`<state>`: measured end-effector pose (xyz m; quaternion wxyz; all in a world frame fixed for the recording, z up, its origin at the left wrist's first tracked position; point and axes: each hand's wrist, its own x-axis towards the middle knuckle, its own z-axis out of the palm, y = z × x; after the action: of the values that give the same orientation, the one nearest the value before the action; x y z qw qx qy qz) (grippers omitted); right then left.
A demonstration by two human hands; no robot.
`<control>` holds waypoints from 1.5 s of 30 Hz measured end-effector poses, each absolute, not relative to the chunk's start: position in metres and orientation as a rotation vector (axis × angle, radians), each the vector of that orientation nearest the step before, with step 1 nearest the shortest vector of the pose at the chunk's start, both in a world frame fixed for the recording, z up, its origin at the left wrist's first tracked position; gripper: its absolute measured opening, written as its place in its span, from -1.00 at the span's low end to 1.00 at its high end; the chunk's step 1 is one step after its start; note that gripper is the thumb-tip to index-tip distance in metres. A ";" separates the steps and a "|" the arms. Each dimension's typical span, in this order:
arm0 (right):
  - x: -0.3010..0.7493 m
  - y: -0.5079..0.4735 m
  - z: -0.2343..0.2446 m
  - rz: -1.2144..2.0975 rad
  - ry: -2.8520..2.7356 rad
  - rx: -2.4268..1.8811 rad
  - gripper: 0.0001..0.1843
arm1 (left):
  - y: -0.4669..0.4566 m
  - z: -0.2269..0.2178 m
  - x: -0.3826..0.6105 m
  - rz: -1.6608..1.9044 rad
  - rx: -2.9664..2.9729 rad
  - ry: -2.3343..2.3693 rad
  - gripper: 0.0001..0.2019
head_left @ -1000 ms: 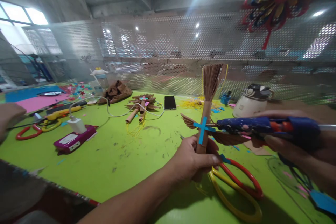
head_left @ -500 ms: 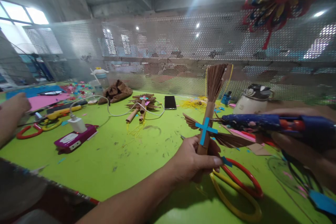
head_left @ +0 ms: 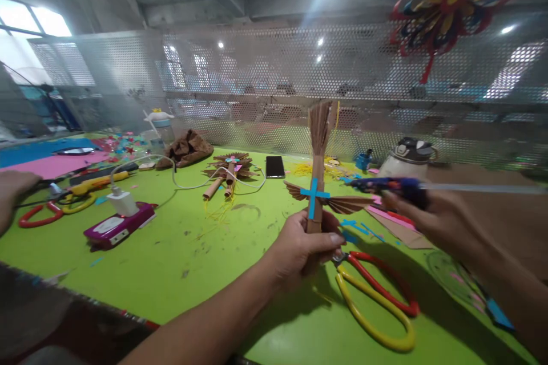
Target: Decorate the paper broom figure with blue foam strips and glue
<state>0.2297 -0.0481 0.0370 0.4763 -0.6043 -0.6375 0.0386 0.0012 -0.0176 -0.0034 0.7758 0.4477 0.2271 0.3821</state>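
Observation:
My left hand (head_left: 306,242) grips the lower end of a brown paper figure (head_left: 317,168) with pleated side wings and a fringed top, held upright. A blue paper cross (head_left: 314,195) lies across its front. At the right, my right hand (head_left: 432,219) is wrapped round a dark blue hot glue gun (head_left: 398,185), a glue stick jutting from its rear and its nozzle pointing left, apart from the figure. Below the left hand lie scissors (head_left: 377,302) with red and yellow handles. Blue paper strips (head_left: 362,228) rest on the table behind them.
On the green table (head_left: 205,279) are a purple power strip (head_left: 120,227) with a charger, a phone (head_left: 274,167), another brown paper figure (head_left: 231,174) and a kettle-like jug (head_left: 409,158). Another person's hand (head_left: 15,191) is at the far left, near a second pair of scissors (head_left: 43,214).
The glue gun has moved away from the figure toward the right and back. My left hand and the figure have shifted slightly left in view; the other person's hand has lowered.

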 end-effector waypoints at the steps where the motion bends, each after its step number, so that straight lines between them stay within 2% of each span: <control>1: 0.228 -0.039 0.030 0.080 -1.652 -1.509 -0.81 | -0.017 -0.003 0.000 0.838 0.969 0.494 -0.71; 6: 0.239 0.000 -0.022 0.003 -1.937 -1.531 -0.63 | -0.014 -0.001 -0.003 0.886 1.007 0.518 -0.72; 8: 0.247 0.007 -0.038 0.095 -2.063 -1.536 -0.56 | -0.013 0.000 -0.004 0.909 1.015 0.538 -0.72; 12: 0.258 -0.001 -0.033 0.195 -2.187 -1.551 -0.43 | -0.012 0.003 -0.003 0.979 1.022 0.593 -0.70; 16: 0.238 -0.030 0.010 0.132 -2.008 -1.515 -0.69 | -0.012 0.003 -0.001 1.032 1.066 0.640 -0.71; 18: 0.214 -0.044 0.030 0.244 -1.890 -1.459 -0.74 | -0.012 0.002 0.000 1.053 1.084 0.640 -0.70; 23: 0.165 -0.056 0.036 0.604 -1.815 -1.361 -0.73 | -0.012 0.000 0.003 1.136 1.096 0.622 -0.70; 34: 0.159 -0.046 0.018 0.774 -1.426 -1.292 -0.75 | -0.012 -0.001 0.004 1.158 1.110 0.672 -0.73; 42: 0.173 -0.051 0.019 0.725 -1.399 -1.295 -0.79 | -0.009 0.000 0.004 1.154 1.054 0.785 -0.71; 45: 0.178 -0.057 0.034 0.585 -1.450 -1.301 -0.82 | -0.009 -0.003 0.005 1.074 1.073 0.805 -0.72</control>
<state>0.1779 -0.0571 0.0343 0.5261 -0.5439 -0.6063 0.2445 0.0055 -0.0092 -0.0030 0.6532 0.4728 0.3549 0.4732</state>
